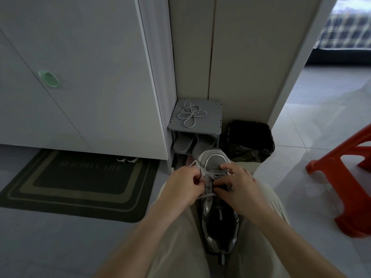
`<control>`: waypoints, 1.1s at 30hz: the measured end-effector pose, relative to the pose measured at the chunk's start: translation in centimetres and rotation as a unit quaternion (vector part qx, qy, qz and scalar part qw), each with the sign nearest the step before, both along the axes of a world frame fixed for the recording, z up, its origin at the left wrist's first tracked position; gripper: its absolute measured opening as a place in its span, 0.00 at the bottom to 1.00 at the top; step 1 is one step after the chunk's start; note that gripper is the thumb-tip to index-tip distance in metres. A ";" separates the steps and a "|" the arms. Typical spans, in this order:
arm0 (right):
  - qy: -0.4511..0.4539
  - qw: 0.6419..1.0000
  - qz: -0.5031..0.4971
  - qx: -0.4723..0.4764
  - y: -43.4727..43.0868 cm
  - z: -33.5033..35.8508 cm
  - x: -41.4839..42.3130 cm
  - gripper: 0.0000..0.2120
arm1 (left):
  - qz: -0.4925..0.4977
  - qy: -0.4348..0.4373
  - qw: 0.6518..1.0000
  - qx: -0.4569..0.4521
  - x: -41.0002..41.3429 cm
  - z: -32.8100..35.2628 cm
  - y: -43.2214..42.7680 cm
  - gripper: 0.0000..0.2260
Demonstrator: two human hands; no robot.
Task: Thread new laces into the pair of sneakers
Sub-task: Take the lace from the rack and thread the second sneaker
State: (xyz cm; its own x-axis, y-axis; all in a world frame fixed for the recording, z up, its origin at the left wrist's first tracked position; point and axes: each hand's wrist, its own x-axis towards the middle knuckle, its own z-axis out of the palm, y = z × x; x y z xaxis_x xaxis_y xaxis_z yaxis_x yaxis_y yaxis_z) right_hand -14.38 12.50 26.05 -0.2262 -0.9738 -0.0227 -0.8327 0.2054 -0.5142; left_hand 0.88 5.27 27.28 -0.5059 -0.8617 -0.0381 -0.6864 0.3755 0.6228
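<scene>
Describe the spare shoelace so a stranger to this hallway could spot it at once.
Beside the white cabinet, in the corner, stands a small grey shoe rack next to the black bin. On its top shelf lies the loose shoelace, coiled in loops; unlike the lace on the sneaker, it is threaded through nothing.

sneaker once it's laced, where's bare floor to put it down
Bare pale tile lies right of the sneaker, between the black bin and the orange stool. The grey floor on your left, below the doormat, is free too. Straight ahead is crowded: rack topped by a spare lace, slippers under it.
</scene>
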 end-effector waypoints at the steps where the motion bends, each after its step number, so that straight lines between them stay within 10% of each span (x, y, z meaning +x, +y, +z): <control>1: 0.000 1.000 0.000 0.002 0.0 0.0 0.0 0.09 | 0.005 0.004 1.000 -0.001 -0.1 -0.1 -0.1 0.07; 33: 0.047 0.990 -0.069 -0.111 2.1 -0.5 -1.1 0.04 | 0.010 0.048 0.995 0.091 -1.5 -0.3 1.2 0.12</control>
